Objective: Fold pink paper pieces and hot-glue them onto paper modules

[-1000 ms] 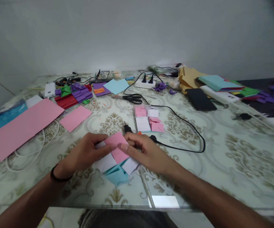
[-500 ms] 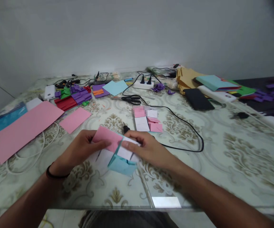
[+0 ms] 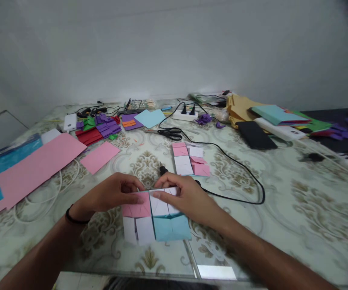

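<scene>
Between my two hands is a folded paper piece made of pink, white and light-blue panels. My left hand pinches its pink upper-left panel, thumb in front and fingers behind the top edge. At the white upper-right panel, my right hand grips in the same way. A seam runs down the middle between the two halves, and the lower panels hang free. Beyond my right hand, a similar pink-and-white folded paper piece lies on the table. The dark tool with a pointed metal tip lies just behind my fingers.
Black-handled scissors and a white power strip lie further back, with a black cable looping to the right. Pink sheets cover a blue packet at left. A black phone sits near stacked coloured paper.
The folded paper piece has turned from tilted to nearly level, and its panels face me more squarely. Both hands have come closer together along its top edge. The camera view has shifted slightly.
</scene>
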`<action>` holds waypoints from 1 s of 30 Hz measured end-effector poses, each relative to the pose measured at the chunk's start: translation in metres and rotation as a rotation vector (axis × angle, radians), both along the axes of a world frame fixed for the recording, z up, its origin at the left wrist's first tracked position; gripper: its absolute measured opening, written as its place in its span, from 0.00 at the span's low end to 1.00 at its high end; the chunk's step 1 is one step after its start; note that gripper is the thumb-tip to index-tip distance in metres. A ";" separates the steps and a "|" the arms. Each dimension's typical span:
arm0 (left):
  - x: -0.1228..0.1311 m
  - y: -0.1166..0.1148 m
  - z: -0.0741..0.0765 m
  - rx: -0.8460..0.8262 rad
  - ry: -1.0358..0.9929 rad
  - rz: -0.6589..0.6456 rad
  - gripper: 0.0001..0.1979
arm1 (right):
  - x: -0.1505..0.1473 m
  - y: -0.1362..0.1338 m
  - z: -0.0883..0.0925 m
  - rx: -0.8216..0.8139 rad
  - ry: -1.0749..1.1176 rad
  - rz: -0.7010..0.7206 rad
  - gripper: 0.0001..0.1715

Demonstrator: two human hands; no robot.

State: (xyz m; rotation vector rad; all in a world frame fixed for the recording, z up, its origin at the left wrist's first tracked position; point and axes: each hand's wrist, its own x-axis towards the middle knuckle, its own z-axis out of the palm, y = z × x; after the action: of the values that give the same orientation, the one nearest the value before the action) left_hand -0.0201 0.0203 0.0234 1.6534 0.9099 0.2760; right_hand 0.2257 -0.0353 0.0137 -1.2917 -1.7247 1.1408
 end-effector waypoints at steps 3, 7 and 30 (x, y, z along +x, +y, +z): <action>-0.005 0.012 -0.002 0.233 0.059 0.127 0.13 | 0.001 -0.001 -0.002 0.025 -0.016 -0.009 0.12; -0.023 0.040 -0.009 0.508 0.162 0.410 0.24 | -0.001 0.001 -0.012 -0.071 0.075 0.030 0.20; -0.086 0.091 -0.026 0.659 0.678 0.858 0.41 | -0.010 -0.008 -0.019 0.063 -0.104 0.224 0.25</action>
State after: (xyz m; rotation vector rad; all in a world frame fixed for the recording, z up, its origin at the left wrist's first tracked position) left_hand -0.1065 0.1118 -0.0028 1.8794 2.2251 0.6664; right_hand 0.2155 -0.0437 -0.0058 -1.1597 -2.0057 1.1501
